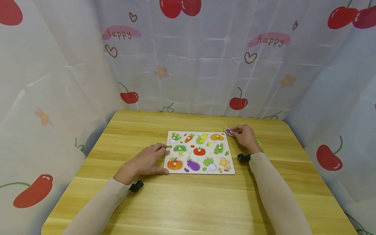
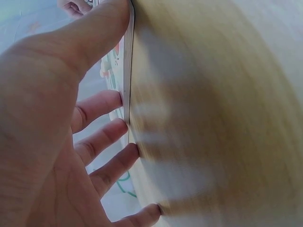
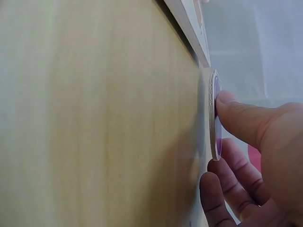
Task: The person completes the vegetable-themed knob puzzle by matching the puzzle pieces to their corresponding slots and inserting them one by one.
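Note:
A wooden vegetable puzzle board (image 1: 185,158) lies on the table, with knobbed pieces such as a pumpkin, a tomato and a broccoli in it. My left hand (image 1: 148,160) rests at its left side, thumb by the near corner and fingertips along the edge; the left wrist view shows these fingers (image 2: 102,135) spread and fairly straight. Beyond the board's far right corner, my right hand (image 1: 245,137) pinches a purple eggplant puzzle piece (image 1: 227,130). That piece (image 3: 214,118) appears edge-on in the right wrist view, close to the tabletop. On the board, the eggplant shape (image 1: 193,164) shows no knob.
A green piece (image 1: 258,142) lies partly hidden behind my right wrist. The wood-grain table (image 1: 188,205) extends around the board. White curtains (image 1: 194,81) printed with cherries stand along its back and both sides.

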`<state>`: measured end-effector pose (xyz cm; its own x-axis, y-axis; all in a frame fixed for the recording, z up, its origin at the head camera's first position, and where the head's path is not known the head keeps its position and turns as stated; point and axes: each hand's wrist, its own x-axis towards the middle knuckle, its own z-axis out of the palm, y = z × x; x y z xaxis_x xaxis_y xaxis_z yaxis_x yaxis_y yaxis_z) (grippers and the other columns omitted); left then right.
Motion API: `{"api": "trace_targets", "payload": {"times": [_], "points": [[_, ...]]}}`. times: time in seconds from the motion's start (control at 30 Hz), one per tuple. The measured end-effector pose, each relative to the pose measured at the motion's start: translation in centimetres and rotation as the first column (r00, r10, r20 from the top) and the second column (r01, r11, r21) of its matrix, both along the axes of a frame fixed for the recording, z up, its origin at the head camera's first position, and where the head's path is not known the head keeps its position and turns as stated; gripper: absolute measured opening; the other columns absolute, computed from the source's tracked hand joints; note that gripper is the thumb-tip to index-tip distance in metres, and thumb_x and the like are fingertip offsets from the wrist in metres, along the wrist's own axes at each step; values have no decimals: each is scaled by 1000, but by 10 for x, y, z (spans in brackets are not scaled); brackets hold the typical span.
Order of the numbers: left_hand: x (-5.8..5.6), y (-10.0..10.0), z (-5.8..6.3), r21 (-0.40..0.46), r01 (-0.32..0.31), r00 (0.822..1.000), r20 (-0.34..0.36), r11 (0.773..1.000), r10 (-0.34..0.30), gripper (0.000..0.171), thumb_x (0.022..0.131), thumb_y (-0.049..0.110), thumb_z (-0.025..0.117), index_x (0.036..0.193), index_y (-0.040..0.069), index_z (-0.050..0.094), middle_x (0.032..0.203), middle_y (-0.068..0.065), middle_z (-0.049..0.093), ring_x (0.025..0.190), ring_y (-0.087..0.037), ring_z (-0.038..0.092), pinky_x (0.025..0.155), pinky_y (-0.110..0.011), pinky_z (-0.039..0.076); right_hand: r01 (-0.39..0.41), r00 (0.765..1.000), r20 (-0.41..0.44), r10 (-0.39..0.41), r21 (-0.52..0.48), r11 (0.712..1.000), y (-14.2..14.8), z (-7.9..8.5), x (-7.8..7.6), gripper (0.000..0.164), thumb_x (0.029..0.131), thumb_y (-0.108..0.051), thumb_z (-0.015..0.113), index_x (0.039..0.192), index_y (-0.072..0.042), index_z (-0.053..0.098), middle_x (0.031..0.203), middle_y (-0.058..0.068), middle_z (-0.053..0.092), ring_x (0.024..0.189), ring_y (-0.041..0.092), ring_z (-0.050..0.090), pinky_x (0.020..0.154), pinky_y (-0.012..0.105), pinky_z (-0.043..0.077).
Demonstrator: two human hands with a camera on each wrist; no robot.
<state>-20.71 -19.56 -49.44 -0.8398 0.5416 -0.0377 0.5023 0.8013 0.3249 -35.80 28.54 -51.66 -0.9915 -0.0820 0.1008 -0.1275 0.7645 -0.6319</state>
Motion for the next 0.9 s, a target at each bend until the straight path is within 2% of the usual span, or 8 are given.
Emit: {"api": "trace_targets", "payload": {"times": [0.23,0.47,0.9], "points": [[1,0,1,-3,2,1000,-2,1000,-2,91,98,63,91,162,6,63,174,-18,52,154,-45,58,131,-68,49,14,1000,-17,-14,-14,1000,0,4,8,25,116,-23,77,130,-5,86,139,24,75,126,44,67,116,65,55],[-1,0,0,-3,0,1000,1,1000,0,92,97,65,91,163,7,63,174,-17,52,154,-45,58,131,-67,49,24,1000,-7,-24,0,1000,0,7,16,25,115,-26,78,128,-6,86,136,24,68,121,41,63,108,57,53],[0,0,1,1,-10,1000,11,1000,10,93,97,65,90,164,7,62,175,-17,51,156,-45,57,132,-67,48,-20,996,-83,19,-5,1000,-9,22,37,23,114,-26,80,124,-6,86,134,24,71,114,41,70,99,52,59]]}}
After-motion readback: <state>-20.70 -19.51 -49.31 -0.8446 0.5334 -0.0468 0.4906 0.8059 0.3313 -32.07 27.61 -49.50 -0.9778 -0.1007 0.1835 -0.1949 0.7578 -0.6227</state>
